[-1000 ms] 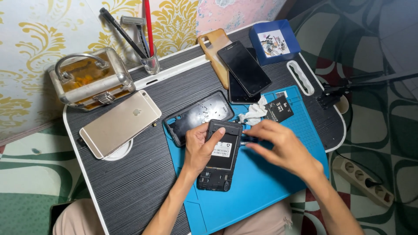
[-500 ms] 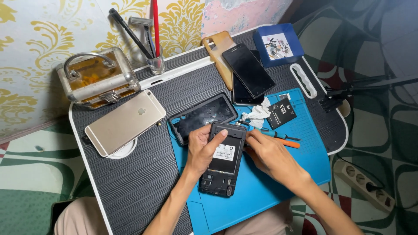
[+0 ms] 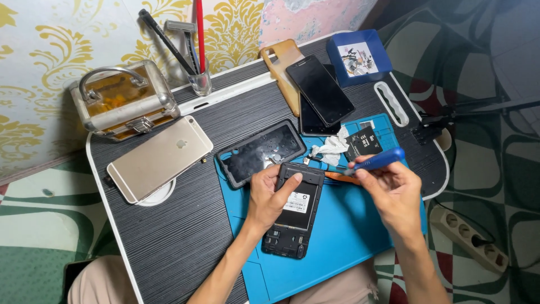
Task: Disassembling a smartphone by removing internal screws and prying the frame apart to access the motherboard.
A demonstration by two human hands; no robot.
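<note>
Since the earlier frame the right hand (image 3: 394, 188) has lifted a little off the blue mat (image 3: 337, 236) and now holds a blue-handled screwdriver (image 3: 374, 161), which half a second ago was not visible in its grip; the orange-handled tool (image 3: 340, 178) that lay beside it then is now partly covered by the fingers. That right hand is clamped around the screwdriver, whose handle runs nearly level, angled slightly upward to the right, with the thin shaft pointing left toward the top edge of the opened black phone (image 3: 295, 208). The left hand (image 3: 270, 194) lies flat against the phone's left side, thumb and fingers spread apart and pressing on its upper frame rather than closed around it. The phone rests on the mat with its back cover off, its long axis running from upper right to lower left, top end toward the far side of the tabletop (image 3: 169, 236) and bottom end toward the person. Just beyond it lies a black back cover (image 3: 261, 152), inner side up, partly on the mat's corner. A crumpled white tissue (image 3: 332, 147) and a small black flat part (image 3: 363, 143) sit near the screwdriver tip. Farther left, a gold phone (image 3: 160, 157) lies face down, with a metal case (image 3: 124, 101) behind it.
</note>
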